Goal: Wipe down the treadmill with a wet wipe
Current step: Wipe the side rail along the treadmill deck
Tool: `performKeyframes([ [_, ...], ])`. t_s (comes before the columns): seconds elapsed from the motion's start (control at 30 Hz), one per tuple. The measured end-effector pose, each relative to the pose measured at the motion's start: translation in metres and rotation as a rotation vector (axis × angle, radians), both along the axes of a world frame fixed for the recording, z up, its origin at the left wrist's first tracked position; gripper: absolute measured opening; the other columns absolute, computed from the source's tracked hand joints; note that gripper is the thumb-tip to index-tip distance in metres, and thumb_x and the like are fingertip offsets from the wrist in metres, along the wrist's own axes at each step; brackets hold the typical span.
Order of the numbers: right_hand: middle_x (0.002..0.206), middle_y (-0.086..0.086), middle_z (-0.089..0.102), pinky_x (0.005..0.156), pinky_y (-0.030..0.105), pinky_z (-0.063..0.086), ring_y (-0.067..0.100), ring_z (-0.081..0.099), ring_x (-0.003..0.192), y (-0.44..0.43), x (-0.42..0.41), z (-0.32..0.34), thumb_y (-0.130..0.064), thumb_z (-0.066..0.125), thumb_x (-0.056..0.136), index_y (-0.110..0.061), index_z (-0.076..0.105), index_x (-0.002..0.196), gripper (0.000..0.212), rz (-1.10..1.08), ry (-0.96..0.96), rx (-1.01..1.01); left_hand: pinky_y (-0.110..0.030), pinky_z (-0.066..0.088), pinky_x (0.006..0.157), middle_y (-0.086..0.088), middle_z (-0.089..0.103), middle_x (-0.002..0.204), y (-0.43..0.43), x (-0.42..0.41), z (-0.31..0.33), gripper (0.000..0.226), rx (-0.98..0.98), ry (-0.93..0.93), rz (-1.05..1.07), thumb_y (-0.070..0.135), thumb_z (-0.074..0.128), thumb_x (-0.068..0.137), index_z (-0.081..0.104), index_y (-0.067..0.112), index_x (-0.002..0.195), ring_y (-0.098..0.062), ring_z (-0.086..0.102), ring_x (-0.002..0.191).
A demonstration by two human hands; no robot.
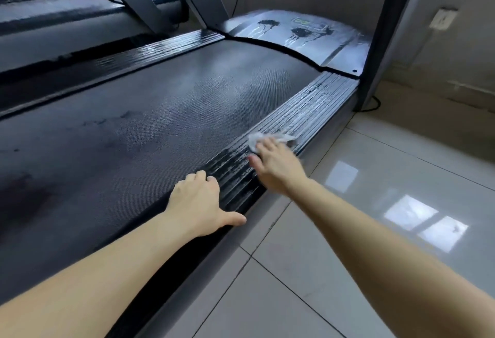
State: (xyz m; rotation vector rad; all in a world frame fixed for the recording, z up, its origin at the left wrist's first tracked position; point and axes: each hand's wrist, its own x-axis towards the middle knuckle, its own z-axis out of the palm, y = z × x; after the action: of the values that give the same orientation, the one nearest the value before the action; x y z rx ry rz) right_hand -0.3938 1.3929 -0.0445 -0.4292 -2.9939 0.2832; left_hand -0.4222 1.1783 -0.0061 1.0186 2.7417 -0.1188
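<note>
Pressing down, the right hand (276, 166) lies with fingers straight over the wipe (261, 139), a crumpled white wad that shows only past the fingertips. The flat hand spreads load across the ridges of the right rail (310, 104), where the wipe sits about midway along. Left hand (199, 203): holds nothing, knuckles bent, fingertips at the edge of the belt (174, 107), thumb splayed across the near end of the same rail, probably as a brace for the forward lean. Wet streaks gleam on the rail both beyond and just short of the wipe, which suggests this strip is part-done. The stroke in hand appears to run lengthwise, along the grooves rather than across them. Parts of the treadmill (107, 177) farther out: left rail (160, 48), glossy as if wet; motor cover (294, 37), marked with dark run-down blotches; right upright (388, 29). The belt looks patchy, darker near the person and greyer toward the front. Beside the right rail lies tiled floor (375, 198). A wall socket (443, 19) and a second machine (53, 24) lie at the margins.
</note>
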Motion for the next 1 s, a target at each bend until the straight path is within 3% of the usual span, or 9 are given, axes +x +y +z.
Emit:
performKeyframes([
  [0.13, 0.134, 0.015, 0.057, 0.114, 0.046, 0.034, 0.034, 0.046, 0.134, -0.078, 0.034, -0.011, -0.038, 0.038, 0.104, -0.004, 0.061, 0.121, 0.045, 0.468, 0.084, 0.017, -0.035, 0.049, 0.082, 0.002, 0.062, 0.118, -0.018, -0.022, 0.027, 0.078, -0.010, -0.130, 0.016, 0.090, 0.068, 0.053, 0.064, 0.029, 0.101, -0.021, 0.060, 0.107],
  [0.2, 0.136, 0.014, 0.057, 0.117, 0.046, 0.034, 0.034, 0.045, 0.136, -0.068, 0.024, -0.007, -0.036, 0.037, 0.105, -0.006, 0.061, 0.122, 0.042, 0.583, 0.038, 0.028, -0.036, 0.048, 0.084, 0.003, 0.059, 0.114, -0.025, -0.028, 0.036, 0.080, -0.080, -0.101, 0.035, 0.091, 0.070, 0.049, 0.059, 0.028, 0.097, -0.022, 0.058, 0.109],
  [0.37, 0.164, 0.013, 0.031, 0.125, 0.045, 0.019, 0.028, 0.025, 0.153, 0.020, -0.034, 0.021, -0.051, 0.028, 0.108, -0.011, 0.043, 0.152, 0.061, 0.156, -0.151, 0.063, -0.042, 0.043, 0.102, 0.001, 0.053, 0.122, -0.021, -0.018, 0.032, 0.105, -0.126, -0.130, 0.032, 0.096, 0.066, 0.048, 0.057, 0.017, 0.116, -0.024, 0.052, 0.122],
  [0.5, 0.159, 0.018, 0.036, 0.124, 0.049, 0.023, 0.034, 0.030, 0.149, 0.016, -0.058, 0.014, -0.055, 0.023, 0.107, -0.006, 0.046, 0.147, 0.068, 0.001, -0.113, 0.028, -0.041, 0.041, 0.105, 0.001, 0.051, 0.125, -0.023, -0.016, 0.023, 0.111, -0.168, -0.106, 0.019, 0.096, 0.066, 0.049, 0.056, 0.017, 0.125, -0.023, 0.049, 0.123],
  [0.6, 0.144, 0.015, 0.051, 0.116, 0.049, 0.034, 0.034, 0.041, 0.138, -0.048, -0.033, -0.001, -0.051, 0.027, 0.104, -0.007, 0.057, 0.129, 0.059, 0.271, 0.018, -0.007, -0.040, 0.041, 0.105, 0.000, 0.051, 0.128, -0.022, -0.017, 0.023, 0.110, -0.194, -0.077, 0.000, 0.097, 0.064, 0.050, 0.056, 0.018, 0.126, -0.023, 0.050, 0.124],
  [0.73, 0.143, 0.015, 0.053, 0.118, 0.044, 0.031, 0.032, 0.042, 0.140, -0.057, -0.008, -0.002, -0.041, 0.034, 0.107, -0.008, 0.058, 0.127, 0.046, 0.632, -0.011, 0.056, -0.041, 0.041, 0.107, -0.001, 0.050, 0.137, -0.019, -0.019, 0.024, 0.113, -0.188, -0.080, 0.001, 0.094, 0.067, 0.051, 0.055, 0.018, 0.133, -0.024, 0.048, 0.130],
  [0.8, 0.142, 0.013, 0.055, 0.116, 0.044, 0.033, 0.030, 0.045, 0.136, -0.016, -0.014, 0.005, -0.045, 0.032, 0.108, -0.009, 0.060, 0.125, 0.048, 0.437, -0.036, 0.016, -0.042, 0.040, 0.108, -0.002, 0.049, 0.135, -0.018, -0.018, 0.024, 0.114, -0.200, -0.083, 0.007, 0.096, 0.066, 0.050, 0.055, 0.017, 0.131, -0.025, 0.047, 0.131],
  [0.9, 0.163, 0.012, 0.034, 0.126, 0.044, 0.019, 0.027, 0.027, 0.152, 0.049, -0.011, 0.011, -0.057, 0.019, 0.107, -0.011, 0.043, 0.152, 0.068, 0.018, -0.092, 0.009, -0.042, 0.042, 0.107, -0.001, 0.048, 0.131, -0.019, -0.019, 0.023, 0.113, -0.201, -0.110, 0.018, 0.095, 0.067, 0.049, 0.055, 0.015, 0.129, -0.025, 0.047, 0.130],
  [1.0, 0.164, 0.013, 0.029, 0.126, 0.045, 0.017, 0.031, 0.023, 0.153, 0.036, 0.016, -0.001, -0.064, 0.014, 0.103, -0.011, 0.039, 0.153, 0.076, -0.047, -0.018, 0.019, -0.042, 0.044, 0.106, -0.001, 0.046, 0.131, -0.020, -0.021, 0.024, 0.113, -0.205, -0.143, 0.037, 0.095, 0.068, 0.048, 0.055, 0.015, 0.127, -0.025, 0.047, 0.129],
])
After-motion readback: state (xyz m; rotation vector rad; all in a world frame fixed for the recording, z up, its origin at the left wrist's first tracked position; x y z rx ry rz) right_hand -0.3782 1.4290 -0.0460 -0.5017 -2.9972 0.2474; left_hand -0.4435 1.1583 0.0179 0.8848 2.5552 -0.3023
